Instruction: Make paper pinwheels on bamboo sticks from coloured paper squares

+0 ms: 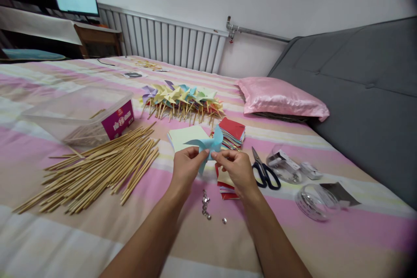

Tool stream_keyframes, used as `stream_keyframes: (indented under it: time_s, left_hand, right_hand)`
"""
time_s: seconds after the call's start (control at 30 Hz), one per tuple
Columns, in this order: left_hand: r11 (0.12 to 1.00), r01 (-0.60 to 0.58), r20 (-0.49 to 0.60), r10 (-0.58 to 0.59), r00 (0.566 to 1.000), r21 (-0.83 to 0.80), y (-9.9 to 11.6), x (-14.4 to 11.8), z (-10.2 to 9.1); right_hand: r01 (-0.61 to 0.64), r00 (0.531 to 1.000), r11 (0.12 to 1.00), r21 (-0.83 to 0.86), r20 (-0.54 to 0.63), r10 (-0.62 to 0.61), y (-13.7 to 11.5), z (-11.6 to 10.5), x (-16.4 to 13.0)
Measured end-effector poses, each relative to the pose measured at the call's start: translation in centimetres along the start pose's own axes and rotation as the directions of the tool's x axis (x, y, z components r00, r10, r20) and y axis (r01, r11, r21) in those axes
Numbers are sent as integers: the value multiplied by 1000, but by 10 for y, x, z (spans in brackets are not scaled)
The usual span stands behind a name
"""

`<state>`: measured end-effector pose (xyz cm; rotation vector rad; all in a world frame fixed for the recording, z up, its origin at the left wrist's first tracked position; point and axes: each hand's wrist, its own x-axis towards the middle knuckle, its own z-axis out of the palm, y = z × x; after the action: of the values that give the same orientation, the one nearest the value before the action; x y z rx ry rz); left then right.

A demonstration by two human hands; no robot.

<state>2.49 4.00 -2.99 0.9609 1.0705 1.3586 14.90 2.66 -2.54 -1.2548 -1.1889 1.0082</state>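
Near edge of the striped pink bedspread (97, 234): loose silver pushpins (206, 208) lie on the fabric just below the hands. Left hand (185, 167) and right hand (237, 168) both pinch the light blue folded paper pinwheel (206, 145) at its centre, held just above the bed, fingertips closed on the folds. Under the right hand sits a small stack of red and yellow paper squares (225, 186). Black-handled scissors (265, 173) lie just right of it, clear tape rolls (312, 202) further right. Long bamboo sticks (97, 167) are piled toward the left edge, clear plastic box (81, 115) behind them. Mid-bed: pale yellow paper sheet (187, 136), a multicoloured paper stack (232, 132), then a row of finished pinwheels on sticks (182, 97). Pink satin pillow (280, 97) sits at the right edge.

Risks, my read: a loosened pinch lets the folded tips spring apart. Pins on soft fabric roll easily toward the wrists, so they could prick or get lost.
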Motion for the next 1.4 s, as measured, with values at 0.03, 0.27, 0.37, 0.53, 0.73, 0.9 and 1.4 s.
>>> stream_keyframes:
  time_s: [0.03, 0.27, 0.37, 0.53, 0.73, 0.9, 1.4]
  left_hand:
    - [1000, 8, -15, -8, 1000, 0, 0, 0, 0]
    - [999, 48, -109, -48, 993, -6, -4, 6, -6]
    - [999, 34, -169, -36, 985, -14, -4, 10, -9]
    - [1000, -2, -261, -1, 965, -13, -3, 15, -14]
    - [1000, -19, -256, 13, 967, -19, -2, 15, -13]
    - [1000, -9, -236, 6, 972, -13, -2, 13, -10]
    - [999, 22, -193, -26, 981, -23, -4, 10, -9]
  right_hand:
    - [6, 1000, 1000, -7, 15, -6, 0, 0, 0]
    - [16, 1000, 997, 77, -28, -14, 0, -2, 2]
    - [48, 989, 990, 131, -147, -28, 2, -5, 6]
    - [-17, 1000, 1000, -8, 16, 18, 5, -10, 6]
    - [48, 818, 867, -496, 517, 251, 10, -11, -6]
    - [256, 771, 743, -619, 595, 230, 13, -7, -9]
    - [220, 677, 829, -514, 692, 249, 9, -3, -14]
